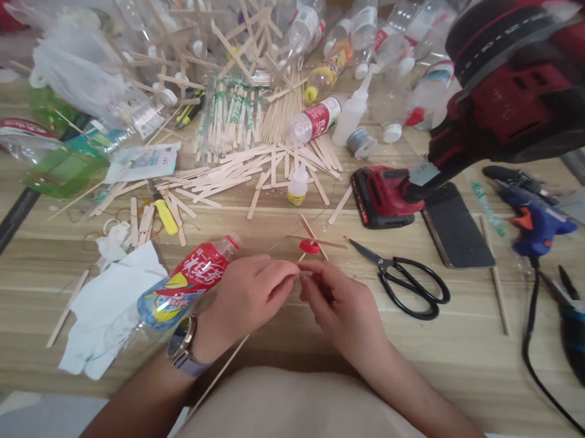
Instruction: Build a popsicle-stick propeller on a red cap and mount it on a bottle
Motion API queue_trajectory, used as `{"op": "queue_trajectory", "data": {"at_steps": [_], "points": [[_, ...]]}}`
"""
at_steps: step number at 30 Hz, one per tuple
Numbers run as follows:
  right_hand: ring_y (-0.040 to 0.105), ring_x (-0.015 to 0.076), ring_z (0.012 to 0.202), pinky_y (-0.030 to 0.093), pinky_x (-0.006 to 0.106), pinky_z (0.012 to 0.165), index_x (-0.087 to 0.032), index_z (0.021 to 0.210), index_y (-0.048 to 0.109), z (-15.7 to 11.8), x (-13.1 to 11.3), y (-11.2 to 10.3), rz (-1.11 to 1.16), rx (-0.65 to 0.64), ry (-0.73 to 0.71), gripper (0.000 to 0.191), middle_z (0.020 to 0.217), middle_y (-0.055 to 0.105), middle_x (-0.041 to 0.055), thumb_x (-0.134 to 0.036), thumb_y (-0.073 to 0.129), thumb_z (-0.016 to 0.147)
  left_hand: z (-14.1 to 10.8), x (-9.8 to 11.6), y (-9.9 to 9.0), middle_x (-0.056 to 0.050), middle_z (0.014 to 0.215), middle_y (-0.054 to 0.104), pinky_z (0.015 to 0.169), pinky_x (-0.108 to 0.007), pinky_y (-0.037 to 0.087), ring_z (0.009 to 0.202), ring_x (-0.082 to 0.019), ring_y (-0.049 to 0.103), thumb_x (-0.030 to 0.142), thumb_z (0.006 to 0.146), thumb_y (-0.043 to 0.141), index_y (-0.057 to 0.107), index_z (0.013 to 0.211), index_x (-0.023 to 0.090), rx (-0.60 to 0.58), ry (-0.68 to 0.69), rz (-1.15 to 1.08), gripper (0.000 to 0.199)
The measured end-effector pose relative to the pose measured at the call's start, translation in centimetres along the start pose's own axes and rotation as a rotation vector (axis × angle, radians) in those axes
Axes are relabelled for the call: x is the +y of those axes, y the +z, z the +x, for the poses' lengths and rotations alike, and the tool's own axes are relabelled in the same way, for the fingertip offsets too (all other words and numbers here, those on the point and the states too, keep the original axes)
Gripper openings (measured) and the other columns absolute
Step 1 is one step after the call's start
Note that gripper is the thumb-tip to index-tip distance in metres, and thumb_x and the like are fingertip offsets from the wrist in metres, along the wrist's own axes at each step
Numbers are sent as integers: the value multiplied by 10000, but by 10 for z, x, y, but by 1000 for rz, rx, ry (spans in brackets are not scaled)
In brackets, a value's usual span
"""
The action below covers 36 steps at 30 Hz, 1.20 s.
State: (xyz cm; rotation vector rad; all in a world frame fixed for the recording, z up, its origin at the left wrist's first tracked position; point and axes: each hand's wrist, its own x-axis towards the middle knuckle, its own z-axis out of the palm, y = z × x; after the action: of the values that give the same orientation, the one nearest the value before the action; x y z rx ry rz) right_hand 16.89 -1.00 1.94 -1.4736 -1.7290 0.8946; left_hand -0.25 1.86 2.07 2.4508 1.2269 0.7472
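Note:
My left hand and my right hand meet fingertip to fingertip near the table's front, both with fingers pinched. What they pinch is too small and blurred to name. Just beyond the fingertips lies a red cap with crossed wooden sticks. A labelled ice tea bottle lies tilted beside my left hand, which has a watch on its wrist. Black-handled scissors rest to the right of my right hand. A thin stick slants below my left hand.
A red drill stands at the right, near a phone, a blue glue gun and pliers. Loose craft sticks, a small glue bottle and plastic bottles cover the back. White paper lies left.

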Motion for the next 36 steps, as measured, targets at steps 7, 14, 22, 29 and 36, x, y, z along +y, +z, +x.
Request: {"op": "queue_trajectory", "data": {"at_steps": [7,14,22,29,36], "points": [[549,103,490,414,192,463,-210,764,579,0,-1,-1,-74,69,-83,113,594,594,-33,-136,521,826,1,-2,-6,-3,778,716,659,-246,474,701,-138,645,205,942,502,665,968,210,-32,-80,-129,165],[569,106,588,432,206,483,-221,735,458,-2,1,-3,14,140,-143,170,856,627,32,-59,490,775,3,-3,-7,-19,842,718,683,-263,469,757,-159,652,208,952,466,606,923,197,19,-246,-92,144],[506,68,468,395,198,416,-236,776,416,-6,-3,2,673,17,-68,180,877,645,-3,-87,434,875,7,3,-7,13,723,610,624,-271,400,675,-154,568,301,964,420,523,843,204,-121,-520,-364,186],[457,60,479,375,206,449,-237,813,406,-5,1,11,761,-23,-40,176,806,561,-22,-91,403,911,9,-1,-7,23,758,567,514,-203,322,552,-75,420,387,905,560,578,837,177,-89,-748,-1030,222],[490,110,615,404,236,558,-241,814,382,-6,1,10,508,-35,-199,205,754,529,-21,-43,413,860,14,6,-10,67,581,410,455,-185,221,457,-43,212,423,884,603,493,669,160,-207,-782,-1444,356]]}}
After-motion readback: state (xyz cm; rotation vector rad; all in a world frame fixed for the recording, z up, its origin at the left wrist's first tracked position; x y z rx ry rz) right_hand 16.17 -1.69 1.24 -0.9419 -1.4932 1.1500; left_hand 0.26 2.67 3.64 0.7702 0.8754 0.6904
